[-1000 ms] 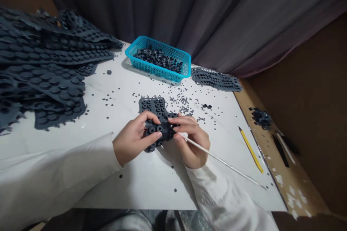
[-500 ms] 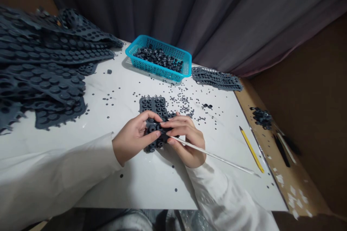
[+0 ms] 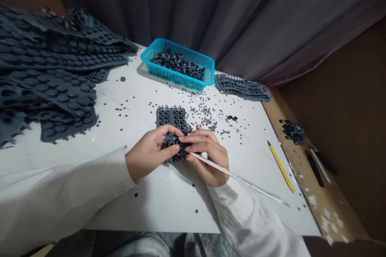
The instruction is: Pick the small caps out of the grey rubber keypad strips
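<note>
In the head view, we see the left hand (image 3: 147, 156) clenched on the near end of a dark rubber sheet (image 3: 171, 117) studded with rings. The fingers curl over the top and the thumb presses from the side, so that end is bunched up off the tabletop (image 3: 135, 100) while the far end lies flat. The sheet sits about midway across the tabletop, toward the near edge.

The right hand (image 3: 208, 156) meets it from the other side, with thumb and forefinger pinched on the raised part. Its lower fingers are closed around a thin white stick (image 3: 241, 178), which trails back over the sleeve toward the near right corner. We judge that it is tucked there to leave the fingertips free for the rubber.

Small loose discs (image 3: 205, 112) lie scattered just beyond the sheet. A blue basket (image 3: 177, 75) of dark rings stands at the far edge, within reach. A pile of sheets (image 3: 45, 80) covers the far left corner, and a yellow pencil (image 3: 280, 165) lies along the right edge
</note>
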Motion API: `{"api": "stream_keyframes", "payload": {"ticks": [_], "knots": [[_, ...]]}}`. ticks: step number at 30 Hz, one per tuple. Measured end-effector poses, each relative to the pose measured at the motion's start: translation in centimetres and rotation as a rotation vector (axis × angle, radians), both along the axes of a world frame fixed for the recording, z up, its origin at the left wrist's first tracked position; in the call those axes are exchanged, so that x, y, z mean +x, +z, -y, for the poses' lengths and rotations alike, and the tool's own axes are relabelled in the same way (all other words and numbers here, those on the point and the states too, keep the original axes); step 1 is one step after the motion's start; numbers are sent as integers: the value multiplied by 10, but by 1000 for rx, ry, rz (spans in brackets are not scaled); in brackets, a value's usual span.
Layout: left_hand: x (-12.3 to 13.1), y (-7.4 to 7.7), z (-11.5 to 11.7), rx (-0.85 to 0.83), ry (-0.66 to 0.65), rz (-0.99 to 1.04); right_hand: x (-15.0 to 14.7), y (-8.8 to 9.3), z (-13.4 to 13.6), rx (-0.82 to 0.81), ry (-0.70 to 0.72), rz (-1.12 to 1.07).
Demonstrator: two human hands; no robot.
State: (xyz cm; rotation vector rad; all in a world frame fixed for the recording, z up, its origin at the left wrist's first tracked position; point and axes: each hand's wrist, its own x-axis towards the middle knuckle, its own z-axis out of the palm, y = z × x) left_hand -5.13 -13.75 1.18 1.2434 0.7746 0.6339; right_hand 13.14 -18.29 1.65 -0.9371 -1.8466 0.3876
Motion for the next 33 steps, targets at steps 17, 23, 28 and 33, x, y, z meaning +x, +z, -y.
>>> {"api": "stream_keyframes", "payload": {"ticks": [17, 23, 28, 33], "knots": [[0, 3, -2, 18, -21, -110, 3, -5, -2, 138, 3, 120], [-2, 5, -1, 57, -18, -80, 4, -6, -4, 105, 13, 70], [-4, 2, 0, 133, -1, -52, 4, -7, -4, 64, 19, 18], [-4, 0, -1, 131, -3, -70, 3, -7, -3, 49, -5, 8]]}}
